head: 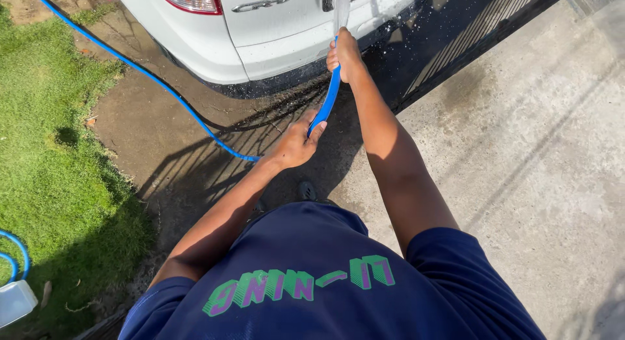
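From the left, I see a thin blue rubber hose [156,86] run over the grass and wet concrete toward me. My left hand [296,145] is closed around it lower down, just ahead of my chest. My right hand [345,54] is clenched on the hose end, which sprays water upward at the white car's rear bumper [293,50]. The bumper and ground below look wet; I judge rinsing under way, with how much is left unclear.

Outdoor driveway, bright direct sun.
We note wet dark concrete [195,145] under a white car's rear bumper [280,54], dry pale concrete [534,151] to one side, grass [45,151] to the other, and barred fence shadows crossing the wet patch.
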